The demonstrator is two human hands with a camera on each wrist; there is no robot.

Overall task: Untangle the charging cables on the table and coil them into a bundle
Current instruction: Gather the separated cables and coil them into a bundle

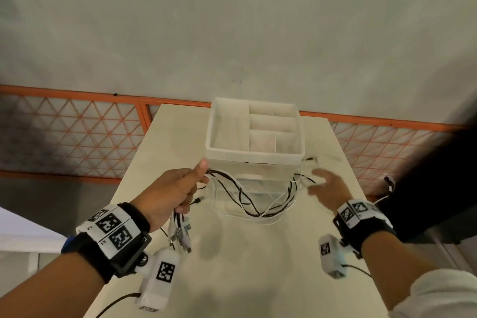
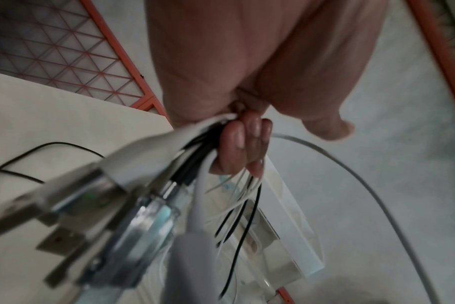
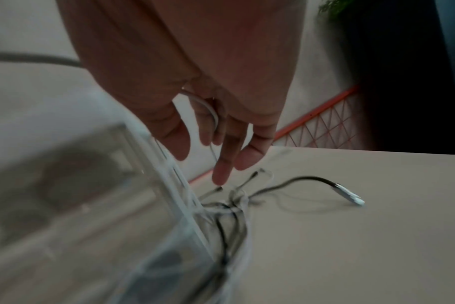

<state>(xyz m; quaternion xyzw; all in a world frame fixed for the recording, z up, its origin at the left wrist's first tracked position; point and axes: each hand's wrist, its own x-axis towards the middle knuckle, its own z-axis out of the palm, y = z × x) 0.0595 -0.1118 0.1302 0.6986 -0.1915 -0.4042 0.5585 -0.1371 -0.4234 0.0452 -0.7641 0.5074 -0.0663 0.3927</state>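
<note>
My left hand (image 1: 178,192) grips a bunch of black and white charging cables (image 1: 254,205) in its curled fingers (image 2: 235,144). Their plugs (image 1: 182,234) hang below the fist and look large and blurred in the left wrist view (image 2: 133,205). The cables sag in a loop in front of the clear organizer toward my right hand (image 1: 327,188). That hand is blurred, with its fingers (image 3: 225,160) spread and pointing down and a white cable (image 3: 212,112) running between them. Loose ends lie on the table, one a black cable with a silver plug (image 3: 348,196).
A clear plastic drawer organizer with a white divided tray (image 1: 254,155) on top stands mid-table (image 1: 245,271), right behind the cable loop. An orange lattice panel (image 1: 77,134) lies on the floor beyond the table. A dark object (image 1: 438,183) stands at the right.
</note>
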